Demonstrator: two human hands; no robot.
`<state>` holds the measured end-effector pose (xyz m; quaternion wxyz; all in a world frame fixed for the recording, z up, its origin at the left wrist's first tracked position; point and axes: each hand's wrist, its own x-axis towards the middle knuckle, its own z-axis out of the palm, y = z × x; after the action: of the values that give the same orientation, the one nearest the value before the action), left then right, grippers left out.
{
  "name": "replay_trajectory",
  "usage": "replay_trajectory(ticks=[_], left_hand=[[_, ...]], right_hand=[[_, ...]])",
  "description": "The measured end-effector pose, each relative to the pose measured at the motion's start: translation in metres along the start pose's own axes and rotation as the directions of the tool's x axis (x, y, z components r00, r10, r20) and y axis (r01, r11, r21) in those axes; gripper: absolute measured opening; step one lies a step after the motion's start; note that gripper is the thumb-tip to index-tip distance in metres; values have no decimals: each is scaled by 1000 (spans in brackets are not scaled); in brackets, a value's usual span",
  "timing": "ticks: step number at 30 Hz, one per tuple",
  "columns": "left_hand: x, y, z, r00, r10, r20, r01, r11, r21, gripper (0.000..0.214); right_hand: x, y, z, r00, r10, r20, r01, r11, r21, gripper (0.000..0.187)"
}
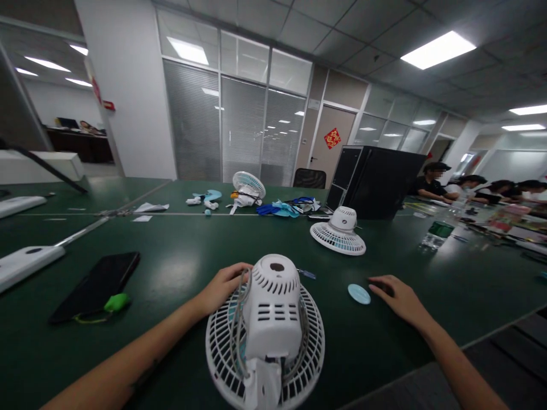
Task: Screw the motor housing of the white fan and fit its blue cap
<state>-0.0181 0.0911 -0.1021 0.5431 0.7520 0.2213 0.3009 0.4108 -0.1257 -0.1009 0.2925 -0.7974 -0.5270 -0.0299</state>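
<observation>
A white electric fan (273,324) lies grille-down on the table in front of me, its motor housing up and a grey cord looped beside it. My left hand (226,287) holds the fan by the left side of the housing; its fingertips are partly hidden behind the cord and housing. My right hand (395,296) rests at the table with its thumb and fingers apart, holding nothing. Just left of its fingertips lies a round light-blue disc (359,294), apart from the hand. A small screwdriver (306,274) with a bluish handle lies behind the fan, partly hidden.
A second fan (338,230) lies face-down farther back, and a third (248,189) tilts upward. Blue gloves (280,208), a black case (371,182) and a plastic bottle (438,230) stand or lie beyond. A black pouch (96,285) is at left. Several people sit far right.
</observation>
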Motion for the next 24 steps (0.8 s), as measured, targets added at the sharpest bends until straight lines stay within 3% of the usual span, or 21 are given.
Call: replay_trajectory(ticks=[10,18,24], left_hand=[[-1,4,2,1000,-10,-9,11,1000,5,38],[-1,4,1,1000,-15,7,15,1000,-2,38],[-1,2,0,1000,-22,7,22,1000,1,40]], right_hand=[[7,10,7,996,-82,41,84,995,-50,28],[2,1,3,998,-48,47,51,997,-52,35],[7,-8,4,996,-66,54,67,998,-22,28]])
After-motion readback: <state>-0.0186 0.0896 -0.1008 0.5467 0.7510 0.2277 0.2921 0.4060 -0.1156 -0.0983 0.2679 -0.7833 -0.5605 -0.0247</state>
